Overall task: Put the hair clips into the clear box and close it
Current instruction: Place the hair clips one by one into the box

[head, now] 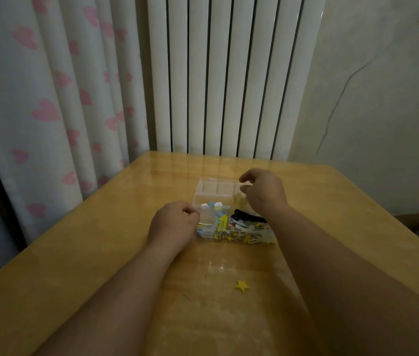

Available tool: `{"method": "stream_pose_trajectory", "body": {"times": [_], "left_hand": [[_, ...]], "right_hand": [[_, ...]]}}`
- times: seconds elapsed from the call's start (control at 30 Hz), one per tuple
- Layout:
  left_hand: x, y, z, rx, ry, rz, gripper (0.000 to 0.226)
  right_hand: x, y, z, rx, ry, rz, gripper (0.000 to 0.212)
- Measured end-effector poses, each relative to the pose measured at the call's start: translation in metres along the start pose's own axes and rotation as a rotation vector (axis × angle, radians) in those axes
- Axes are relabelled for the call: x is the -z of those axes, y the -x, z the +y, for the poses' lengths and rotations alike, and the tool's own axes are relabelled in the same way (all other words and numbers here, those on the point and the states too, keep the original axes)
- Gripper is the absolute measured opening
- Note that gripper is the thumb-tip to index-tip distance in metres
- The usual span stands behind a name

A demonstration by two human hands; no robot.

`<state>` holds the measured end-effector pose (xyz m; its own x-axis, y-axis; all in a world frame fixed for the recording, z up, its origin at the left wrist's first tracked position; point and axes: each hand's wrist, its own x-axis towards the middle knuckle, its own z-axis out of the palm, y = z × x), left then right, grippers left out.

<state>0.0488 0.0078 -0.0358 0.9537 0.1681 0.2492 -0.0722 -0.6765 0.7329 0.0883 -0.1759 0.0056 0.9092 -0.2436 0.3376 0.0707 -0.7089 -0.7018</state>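
While both hands work at the clear box [218, 201] on the worktop [100, 240], its lid [216, 187] lies open behind it.
Right hand [263, 192] pinches the lid's far right edge, fingers together; left hand [173, 224] is curled at the box's left end, its grip hidden. Hair clips [231, 226] fill the box between the hands. Swing the lid over evenly. One yellow star [241, 285] lies loose, nearer the viewer.

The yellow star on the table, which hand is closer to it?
Left. The left hand is up and left of the yellow star, by the clear box; the right hand is farther, at the lid.
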Motion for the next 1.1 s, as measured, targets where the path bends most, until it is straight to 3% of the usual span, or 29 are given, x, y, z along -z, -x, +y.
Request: {"method": "stream_pose_trajectory", "body": {"times": [0.17,0.37,0.47,0.57,0.73,0.87,1.1], "left_hand": [[0.002,0.001,0.002,0.003,-0.015,0.004,0.015],[0.004,0.003,0.003,0.008,-0.030,-0.013,0.017],[0.005,0.006,0.004,0.006,-0.022,-0.025,0.016],[0.005,0.008,0.004,-0.004,-0.016,-0.028,0.016],[0.005,0.011,0.004,-0.019,-0.008,-0.028,0.017],[0.005,0.011,0.002,-0.023,-0.008,-0.029,0.018],[0.003,0.011,0.001,-0.017,0.011,-0.024,0.017]], "right_hand": [[0.015,0.015,0.001,-0.012,-0.087,0.086,0.012],[0.025,0.055,0.003,0.027,-0.111,0.031,0.011],[0.034,0.071,0.000,0.035,-0.046,-0.118,0.009],[0.045,0.086,-0.003,0.072,0.046,-0.400,0.005],[0.049,0.102,0.003,0.170,0.280,-0.782,0.022],[0.050,0.105,0.004,0.201,0.321,-0.861,0.031],[0.048,0.106,0.002,0.210,0.327,-0.886,0.023]]}}
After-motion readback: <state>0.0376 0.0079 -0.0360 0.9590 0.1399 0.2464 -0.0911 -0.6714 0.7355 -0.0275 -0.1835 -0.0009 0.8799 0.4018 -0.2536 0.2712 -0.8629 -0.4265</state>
